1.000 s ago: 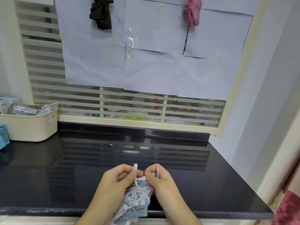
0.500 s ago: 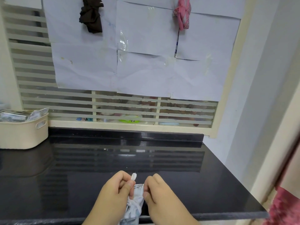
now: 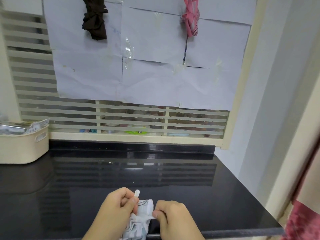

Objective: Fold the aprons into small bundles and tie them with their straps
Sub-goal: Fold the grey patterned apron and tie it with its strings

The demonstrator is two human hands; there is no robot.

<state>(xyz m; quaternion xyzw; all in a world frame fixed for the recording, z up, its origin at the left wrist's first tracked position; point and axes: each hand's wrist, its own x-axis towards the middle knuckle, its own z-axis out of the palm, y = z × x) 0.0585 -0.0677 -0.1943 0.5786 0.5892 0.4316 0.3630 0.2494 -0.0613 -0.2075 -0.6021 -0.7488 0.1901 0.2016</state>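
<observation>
A small white and pale-blue apron bundle (image 3: 141, 220) sits between my hands at the near edge of the black counter (image 3: 190, 196). My left hand (image 3: 116, 212) pinches a white strap end (image 3: 137, 193) that sticks up above its thumb. My right hand (image 3: 173, 218) pinches the strap at the bundle's right side. The lower part of the bundle runs out of the frame. A dark brown tied apron bundle (image 3: 95, 19) and a pink checked tied bundle (image 3: 191, 19) hang on the papered window.
A cream plastic basket (image 3: 24, 148) with foil packets stands at the back left of the counter. A louvred window (image 3: 121, 118) covered with white paper sheets rises behind. A wall and door frame close the right side; red cloth (image 3: 304, 222) hangs at lower right.
My hands have drawn apart sideways, the right one moving right with its strap end. The bundle has sunk lower in view and looks tighter. The camera tilted slightly upward.
</observation>
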